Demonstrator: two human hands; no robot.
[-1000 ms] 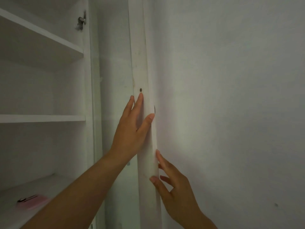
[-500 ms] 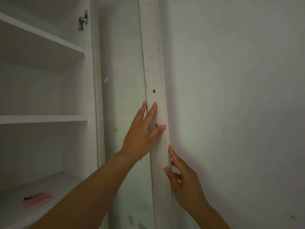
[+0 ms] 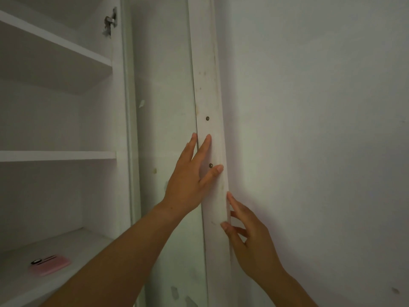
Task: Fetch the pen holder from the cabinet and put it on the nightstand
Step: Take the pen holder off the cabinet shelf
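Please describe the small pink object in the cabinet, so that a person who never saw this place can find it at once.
Look into the open white cabinet on the left and go down to its lowest visible shelf. Near the shelf's front left lies a flat pink object with dark markings on top. It is the only coloured thing on the shelves in view.
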